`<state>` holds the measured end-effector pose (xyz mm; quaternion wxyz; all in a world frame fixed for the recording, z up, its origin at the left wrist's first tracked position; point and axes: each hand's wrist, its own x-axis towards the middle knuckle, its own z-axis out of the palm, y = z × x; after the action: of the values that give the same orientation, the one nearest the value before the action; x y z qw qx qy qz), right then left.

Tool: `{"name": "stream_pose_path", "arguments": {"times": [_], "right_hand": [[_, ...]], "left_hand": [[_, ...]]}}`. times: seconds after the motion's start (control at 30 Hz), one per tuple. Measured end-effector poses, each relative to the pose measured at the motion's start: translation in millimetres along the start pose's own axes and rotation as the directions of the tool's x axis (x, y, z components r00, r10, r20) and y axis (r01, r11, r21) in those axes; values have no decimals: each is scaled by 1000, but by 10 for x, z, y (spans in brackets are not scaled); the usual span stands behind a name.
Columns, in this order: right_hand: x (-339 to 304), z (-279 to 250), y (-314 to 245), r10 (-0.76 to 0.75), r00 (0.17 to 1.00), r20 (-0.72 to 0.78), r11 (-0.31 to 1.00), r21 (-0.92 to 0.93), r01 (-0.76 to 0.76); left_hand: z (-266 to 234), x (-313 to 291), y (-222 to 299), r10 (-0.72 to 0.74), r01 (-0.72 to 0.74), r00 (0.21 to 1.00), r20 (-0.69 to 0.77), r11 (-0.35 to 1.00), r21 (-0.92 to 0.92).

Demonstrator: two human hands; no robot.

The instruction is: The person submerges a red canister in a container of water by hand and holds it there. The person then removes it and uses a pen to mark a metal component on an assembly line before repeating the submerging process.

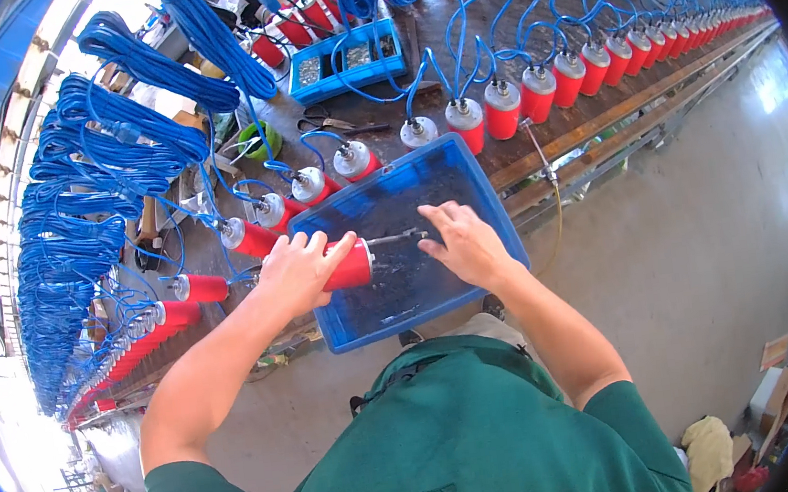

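Note:
My left hand [299,273] is wrapped round a red cylinder [350,264] with a silver end cap, held on its side over a blue plastic tray [421,316]. From the cap a thin metal rod [395,237] sticks out to the right. My right hand [464,243] is beside the rod's tip, thumb and forefinger apart with the tip between them; whether they touch it I cannot tell. Dark wet-looking residue covers the tray's bottom. Just beyond the tray stand similar red cylinders [465,125] with silver tops and blue cables.
Long rows of red cylinders run along the wooden bench [538,149] to the right and left. Coiled blue cables [145,66] hang at the left and back. A blue parts box [346,62], pliers [343,125] and a green round container [260,141] are behind the tray.

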<state>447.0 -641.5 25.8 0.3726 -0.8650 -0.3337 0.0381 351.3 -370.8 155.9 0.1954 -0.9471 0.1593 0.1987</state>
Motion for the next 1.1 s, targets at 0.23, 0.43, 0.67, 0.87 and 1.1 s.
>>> {"name": "stream_pose_path", "arguments": {"times": [0.23,0.43,0.67,0.87,1.1], "right_hand": [[485,128,-113,-221,758,613,968,234,92],[308,463,-309,-527,809,261,803,-159,574],[508,264,-498,25,776,630,912,303,-275],[507,344,-626,-368,858,358,852,-240,465],[609,183,-654,171,661,730,952,51,-302]], "left_hand": [[500,-410,22,-38,6,980,-193,986,-167],[969,-627,-38,-179,67,935,-306,937,-342],[1087,-713,-74,-193,74,937,-292,924,-374],[1185,-652,-74,-231,73,926,-300,886,-457],[1219,-671,-81,-208,41,915,-345,900,-434]]}}
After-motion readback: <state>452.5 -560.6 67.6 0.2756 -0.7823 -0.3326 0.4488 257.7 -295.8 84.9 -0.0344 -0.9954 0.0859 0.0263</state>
